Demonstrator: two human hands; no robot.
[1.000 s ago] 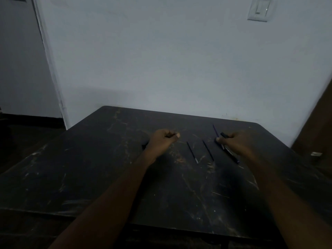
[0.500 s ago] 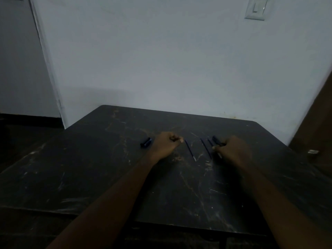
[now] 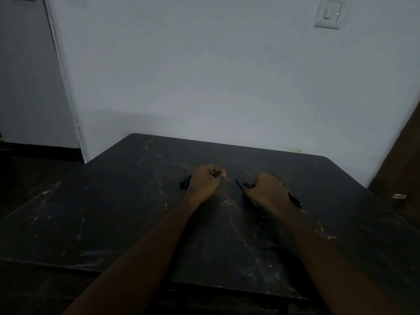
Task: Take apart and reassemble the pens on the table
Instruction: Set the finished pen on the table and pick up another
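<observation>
Lighting dim. Pale wall (image 3: 227, 76) spans 10 to 2 o'clock, with a white light switch (image 3: 328, 13) at 1 o'clock. Dark floor (image 3: 34, 173) at 9 o'clock. Brown panel (image 3: 404, 160) at 3 o'clock. Dark, scratched table (image 3: 102, 219) abuts the wall.

The desk (image 3: 113, 212) has a black top that looks like stone, with pale scratches and thin brownish veins, and its far right corner is rounded. Both hands rest on this top, apart from each other. A short dark blue pen part (image 3: 185, 181) lies on the desk just beside the left hand (image 3: 205, 183), on its outer side. Between the hands, near the right hand (image 3: 269, 192), lies a thin dark refill rod (image 3: 238, 184). A short black pen piece (image 3: 247, 184) sticks out from the curled fingers of the right hand. A dark pen (image 3: 295, 199) lies at the outer side of this hand, partly hidden by it.
</observation>
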